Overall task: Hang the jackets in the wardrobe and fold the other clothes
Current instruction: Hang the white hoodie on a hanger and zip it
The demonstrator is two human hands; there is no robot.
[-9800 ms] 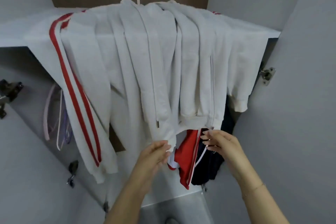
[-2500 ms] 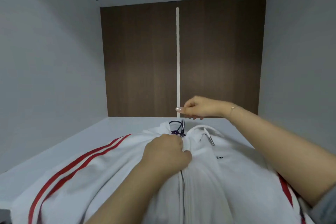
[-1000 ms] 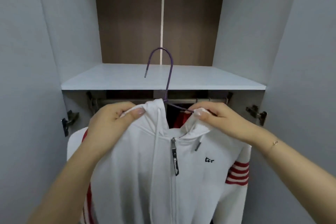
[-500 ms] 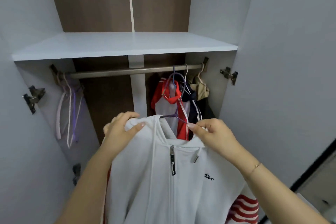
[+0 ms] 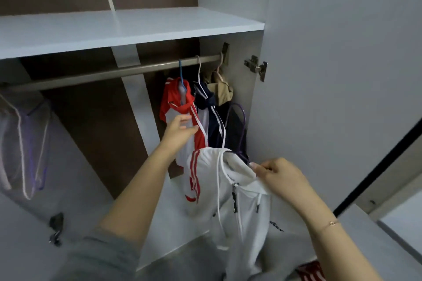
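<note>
Released from the collar half a second ago, my left hand (image 5: 180,129) now reaches up, fingers loosely spread, touching the red jacket (image 5: 177,107) on the rail (image 5: 109,75). My right hand (image 5: 277,174) pinches the white jacket (image 5: 230,191) at its shoulder, purple hanger (image 5: 239,125) hooked to nothing yet. I judge the hanging step underway: next, clear a gap and lift the hook over the rail. Grey wardrobe, bare shelf (image 5: 127,27), spare hangers (image 5: 25,143) far left.

The rail (image 5: 118,73) runs under the shelf (image 5: 127,27). Three jackets (image 5: 198,107) hang at the rail's right end. Spare hangers (image 5: 25,143) hang at its left end. Another jacket (image 5: 233,203) sits below the rail, in front.
</note>
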